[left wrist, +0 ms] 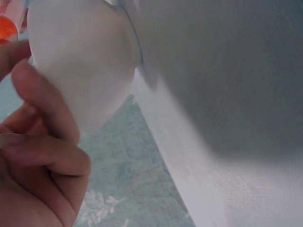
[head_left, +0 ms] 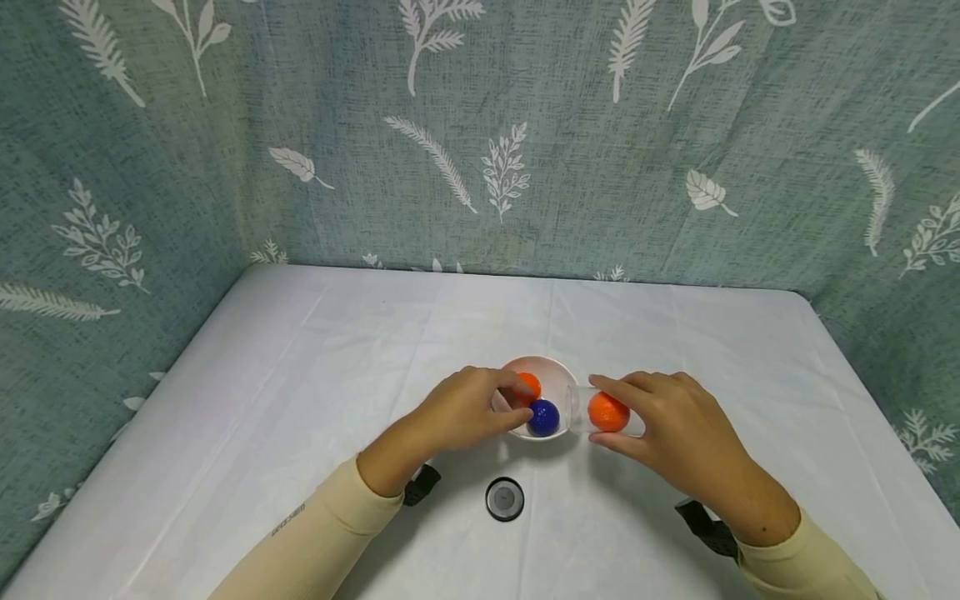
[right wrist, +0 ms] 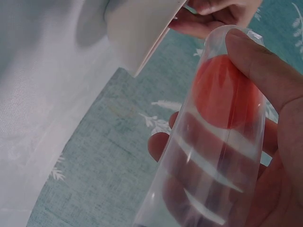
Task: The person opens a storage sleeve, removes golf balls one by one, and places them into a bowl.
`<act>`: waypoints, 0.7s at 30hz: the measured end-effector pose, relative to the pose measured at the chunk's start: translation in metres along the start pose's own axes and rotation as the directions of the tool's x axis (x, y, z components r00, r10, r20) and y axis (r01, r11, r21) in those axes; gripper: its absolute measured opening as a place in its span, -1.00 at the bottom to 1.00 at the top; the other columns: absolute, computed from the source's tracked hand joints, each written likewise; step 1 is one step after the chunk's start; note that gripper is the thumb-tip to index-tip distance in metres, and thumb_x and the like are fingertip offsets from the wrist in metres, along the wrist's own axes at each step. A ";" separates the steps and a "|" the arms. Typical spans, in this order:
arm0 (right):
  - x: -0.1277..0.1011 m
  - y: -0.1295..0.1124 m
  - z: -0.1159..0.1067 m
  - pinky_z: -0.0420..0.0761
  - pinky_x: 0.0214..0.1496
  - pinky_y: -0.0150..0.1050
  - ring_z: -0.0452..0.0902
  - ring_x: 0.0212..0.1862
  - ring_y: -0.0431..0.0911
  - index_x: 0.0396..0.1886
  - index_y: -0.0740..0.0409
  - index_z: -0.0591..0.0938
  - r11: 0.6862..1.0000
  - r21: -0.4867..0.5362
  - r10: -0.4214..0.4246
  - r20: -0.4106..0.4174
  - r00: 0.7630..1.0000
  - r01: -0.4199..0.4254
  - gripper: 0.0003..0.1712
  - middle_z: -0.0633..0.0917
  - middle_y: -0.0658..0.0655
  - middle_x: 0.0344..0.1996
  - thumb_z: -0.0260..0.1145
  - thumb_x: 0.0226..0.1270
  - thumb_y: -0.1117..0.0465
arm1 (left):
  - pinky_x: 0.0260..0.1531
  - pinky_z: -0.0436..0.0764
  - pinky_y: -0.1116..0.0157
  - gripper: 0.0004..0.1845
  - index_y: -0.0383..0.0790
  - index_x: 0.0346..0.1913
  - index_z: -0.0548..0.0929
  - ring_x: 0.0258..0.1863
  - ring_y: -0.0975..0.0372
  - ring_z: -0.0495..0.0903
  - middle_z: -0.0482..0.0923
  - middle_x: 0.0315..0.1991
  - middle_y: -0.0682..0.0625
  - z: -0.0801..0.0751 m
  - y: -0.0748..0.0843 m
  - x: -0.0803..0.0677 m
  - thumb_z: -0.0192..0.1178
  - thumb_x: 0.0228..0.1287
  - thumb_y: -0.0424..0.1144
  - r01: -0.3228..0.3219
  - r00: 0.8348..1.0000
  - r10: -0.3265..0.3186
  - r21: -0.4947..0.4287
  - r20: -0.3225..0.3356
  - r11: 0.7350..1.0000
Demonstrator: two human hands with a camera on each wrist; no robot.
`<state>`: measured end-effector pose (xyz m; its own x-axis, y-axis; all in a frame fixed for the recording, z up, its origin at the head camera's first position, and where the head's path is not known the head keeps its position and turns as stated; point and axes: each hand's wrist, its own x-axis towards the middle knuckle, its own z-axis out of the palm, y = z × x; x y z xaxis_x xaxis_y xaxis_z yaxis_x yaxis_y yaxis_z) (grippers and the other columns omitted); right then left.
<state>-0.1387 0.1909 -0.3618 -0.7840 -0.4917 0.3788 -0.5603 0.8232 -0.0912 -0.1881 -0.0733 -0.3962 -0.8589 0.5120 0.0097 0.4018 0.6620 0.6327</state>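
A small pale bowl (head_left: 558, 379) stands mid-table with an orange ball (head_left: 531, 384) and a dark blue ball (head_left: 543, 418) in it. My left hand (head_left: 468, 408) reaches over its left rim, the thumb beside the blue ball and the forefinger over the orange one, with a gap between them. The left wrist view shows the bowl's outer side (left wrist: 85, 56) by my bent fingers. My right hand (head_left: 675, 425) grips a clear plastic tube (right wrist: 203, 156), lying sideways with its end at the bowl's right rim. Another orange ball (right wrist: 225, 92) sits inside the tube.
A round black-rimmed lid (head_left: 505, 499) lies on the white-covered table (head_left: 375, 333) in front of the bowl. Green leaf-patterned cloth (head_left: 337, 167) hangs behind and at both sides. Dark straps (head_left: 422, 485) circle the wrists.
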 end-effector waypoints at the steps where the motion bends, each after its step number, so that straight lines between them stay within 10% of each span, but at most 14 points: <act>1: 0.000 0.000 0.000 0.63 -0.11 0.00 0.69 -0.19 0.00 0.14 -0.06 0.70 1.000 0.001 -0.002 -0.001 1.000 0.002 -0.26 0.77 0.07 -0.21 0.65 -0.12 -0.15 | -0.35 0.55 0.39 -0.79 0.01 -0.09 0.74 -0.43 0.40 0.57 0.70 -0.32 0.24 0.000 0.002 0.000 0.38 0.25 -0.05 -0.014 1.000 0.014 -0.009 -0.022 1.000; 7: 0.000 0.000 0.001 0.62 -0.15 -0.03 0.68 -0.22 -0.02 0.12 -0.04 0.71 1.000 0.003 -0.022 -0.028 0.999 0.022 -0.26 0.77 0.06 -0.24 0.67 -0.14 -0.13 | -0.58 0.46 0.41 -0.76 -0.10 -0.08 0.76 -0.61 0.34 0.46 0.73 -0.29 0.15 0.004 0.018 -0.004 0.39 0.26 -0.10 -0.098 0.988 0.086 -0.089 -0.128 0.991; 21: -0.001 -0.001 0.002 0.62 -0.18 -0.05 0.66 -0.27 -0.04 0.08 -0.01 0.72 0.998 0.009 -0.062 -0.078 0.995 0.062 -0.24 0.76 0.06 -0.26 0.70 -0.22 -0.10 | -0.50 0.55 0.44 -0.72 -0.10 -0.01 0.76 -0.58 0.41 0.47 0.74 -0.30 0.20 0.013 0.033 -0.010 0.39 0.27 -0.09 -0.154 0.979 0.131 -0.146 -0.155 0.977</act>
<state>-0.1375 0.1901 -0.3642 -0.7249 -0.5179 0.4541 -0.6105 0.7884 -0.0754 -0.1622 -0.0490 -0.3855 -0.8378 0.5030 0.2124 0.4781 0.4881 0.7302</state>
